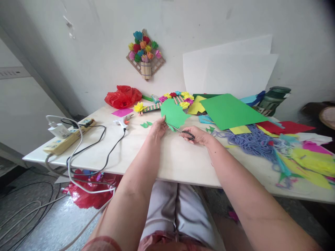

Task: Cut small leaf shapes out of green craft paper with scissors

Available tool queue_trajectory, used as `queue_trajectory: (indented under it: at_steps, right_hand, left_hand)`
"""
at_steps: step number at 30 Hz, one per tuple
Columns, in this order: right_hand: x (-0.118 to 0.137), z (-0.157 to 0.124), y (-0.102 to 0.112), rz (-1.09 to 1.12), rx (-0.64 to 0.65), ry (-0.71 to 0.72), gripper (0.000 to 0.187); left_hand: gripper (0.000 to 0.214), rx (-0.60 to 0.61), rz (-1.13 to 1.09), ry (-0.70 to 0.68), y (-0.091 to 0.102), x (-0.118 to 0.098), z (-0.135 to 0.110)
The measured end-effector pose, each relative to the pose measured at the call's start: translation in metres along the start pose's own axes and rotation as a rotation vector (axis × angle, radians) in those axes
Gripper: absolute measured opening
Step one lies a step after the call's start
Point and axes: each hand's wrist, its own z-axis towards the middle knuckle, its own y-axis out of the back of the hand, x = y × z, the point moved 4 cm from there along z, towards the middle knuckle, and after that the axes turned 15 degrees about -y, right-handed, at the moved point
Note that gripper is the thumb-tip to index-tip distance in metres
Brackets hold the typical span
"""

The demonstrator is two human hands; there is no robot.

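Note:
My left hand [159, 127] pinches the lower left edge of a green paper sheet [174, 113], whose outline has been cut unevenly. In my right hand [198, 135] is a pair of scissors [188, 135] with black handles, fingers wrapped round the loops. The blades point left and meet the bottom edge of the sheet, close to my left fingertips. How far the blades are parted is too small to tell. Small green paper scraps [146, 124] lie left of my left hand, and another green scrap [210, 129] lies beyond my right hand.
A white glue gun [121, 122] and power strip [69, 139] with cords sit at left. Behind the sheet lies a paper-flower craft [151, 108]. At right are a large green sheet [230, 111], tangled purple yarn [246, 143] and a dark green bottle [273, 101]. A red plastic bag [123, 97] rests at the back.

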Motion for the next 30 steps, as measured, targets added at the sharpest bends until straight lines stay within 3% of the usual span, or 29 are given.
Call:
queue_trajectory:
  at_steps: [30]
  right_hand:
    - [0.0039, 0.0021, -0.0005, -0.002, -0.036, 0.081, 0.025]
  left_hand:
    - [0.012, 0.056, 0.049, 0.022, -0.0011, 0.0014, -0.0004]
